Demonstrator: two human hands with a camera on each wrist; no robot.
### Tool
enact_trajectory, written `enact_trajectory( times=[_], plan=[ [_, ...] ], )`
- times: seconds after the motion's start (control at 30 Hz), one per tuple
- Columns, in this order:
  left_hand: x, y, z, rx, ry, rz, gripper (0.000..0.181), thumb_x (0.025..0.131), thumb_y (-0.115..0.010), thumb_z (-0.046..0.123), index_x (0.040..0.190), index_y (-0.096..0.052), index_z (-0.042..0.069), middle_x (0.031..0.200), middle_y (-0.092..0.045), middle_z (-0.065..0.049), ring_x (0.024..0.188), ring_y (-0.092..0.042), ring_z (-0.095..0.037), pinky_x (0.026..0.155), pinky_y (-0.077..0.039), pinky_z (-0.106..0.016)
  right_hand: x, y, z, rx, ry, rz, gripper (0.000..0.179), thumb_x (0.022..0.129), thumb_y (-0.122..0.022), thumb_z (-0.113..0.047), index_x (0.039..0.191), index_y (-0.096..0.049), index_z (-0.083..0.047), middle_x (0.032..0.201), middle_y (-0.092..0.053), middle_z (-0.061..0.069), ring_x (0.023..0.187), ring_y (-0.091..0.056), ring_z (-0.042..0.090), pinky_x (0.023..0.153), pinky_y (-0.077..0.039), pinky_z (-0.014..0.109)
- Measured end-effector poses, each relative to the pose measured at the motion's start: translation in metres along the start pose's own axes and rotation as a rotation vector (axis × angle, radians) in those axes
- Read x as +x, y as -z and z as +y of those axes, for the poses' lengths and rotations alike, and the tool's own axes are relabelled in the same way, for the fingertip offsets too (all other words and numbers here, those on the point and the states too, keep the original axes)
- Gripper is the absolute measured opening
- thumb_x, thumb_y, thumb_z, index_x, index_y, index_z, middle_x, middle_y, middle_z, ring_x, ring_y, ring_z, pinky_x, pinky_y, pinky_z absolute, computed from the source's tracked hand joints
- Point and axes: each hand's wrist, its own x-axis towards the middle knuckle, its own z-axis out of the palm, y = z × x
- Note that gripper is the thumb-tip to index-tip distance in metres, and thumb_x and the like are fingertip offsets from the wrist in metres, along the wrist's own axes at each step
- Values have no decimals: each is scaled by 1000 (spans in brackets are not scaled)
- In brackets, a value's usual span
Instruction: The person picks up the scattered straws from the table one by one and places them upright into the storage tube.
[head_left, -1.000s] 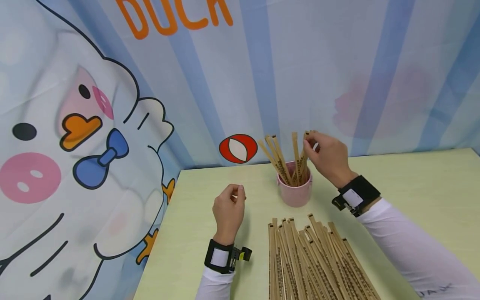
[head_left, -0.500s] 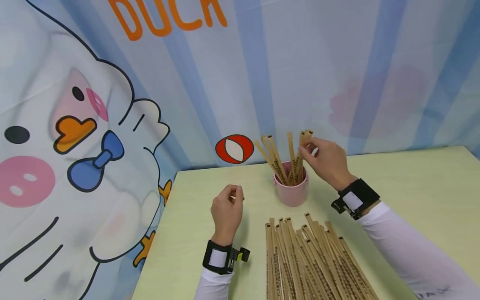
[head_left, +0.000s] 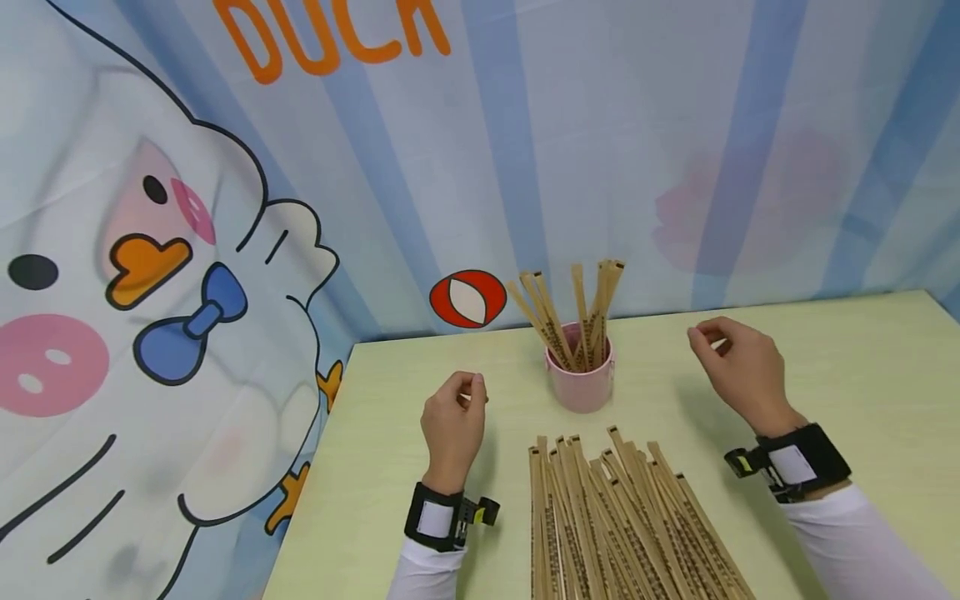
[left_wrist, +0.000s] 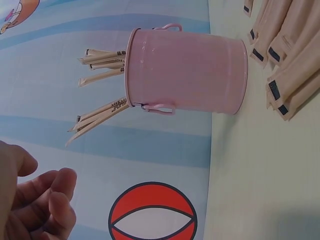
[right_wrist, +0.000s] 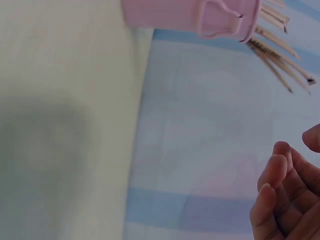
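A pink bucket stands upright near the back of the table, with several slim brown paper-wrapped sticks leaning in it. In front of it lies a spread pile of the same wrapped sticks, dark marks at their ends. My right hand is in the air to the right of the bucket; in the right wrist view its loosely bent fingers and thumb stand apart with nothing between them. To the left of the bucket hangs my left hand, its fingers loosely curled and holding nothing.
The pale yellow-green table meets a blue striped cloth backdrop close behind the bucket. A large printed duck covers the cloth on the left. Both wrists carry black straps with small cameras.
My right hand has let go of the wrapped sticks in the bucket and moved right and toward me. The sticks now lean in the bucket by themselves. The left hand stays in place.
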Motion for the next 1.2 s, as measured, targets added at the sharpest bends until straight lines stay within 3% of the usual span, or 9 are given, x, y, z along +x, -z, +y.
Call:
enact_trajectory(
  times=[0.23,0.67,0.77,1.03,1.2],
  plan=[
    [-2,2,-1,12,27,-8,19,93,-57,22,81,-67,13,65,-65,4,53,-52,-8,49,-40,-24,-25,3,19,6,-53,-97,29,94,-57,-26,101,-68,-1,87,-67,18,67,-59,29,53,-41,34],
    [-9,6,-2,71,32,-79,19,94,-57,25,82,-67,15,67,-65,5,54,-53,-8,49,-39,-22,-26,4,19,13,-65,-128,29,95,-55,-27,101,-67,-1,87,-67,18,68,-59,29,51,-41,34],
    [-16,4,-1,121,23,-159,22,94,-56,29,81,-67,16,67,-64,6,53,-52,-6,46,-38,-20,-27,3,19,20,-64,-131,30,95,-56,-27,102,-67,-1,87,-67,18,68,-59,29,51,-41,34],
    [-47,-3,4,321,42,-471,34,90,-59,39,62,-54,20,49,-46,9,38,-38,-6,35,-26,-22,-29,5,20,24,-56,-137,29,95,-56,-26,103,-67,0,87,-67,18,69,-59,29,53,-42,35],
    [-70,-11,3,388,6,-586,40,86,-62,40,54,-47,22,45,-41,9,38,-37,-6,35,-24,-23,-30,7,21,26,-58,-141,28,94,-57,-25,103,-67,0,87,-67,18,69,-59,30,53,-42,35]
  ],
)
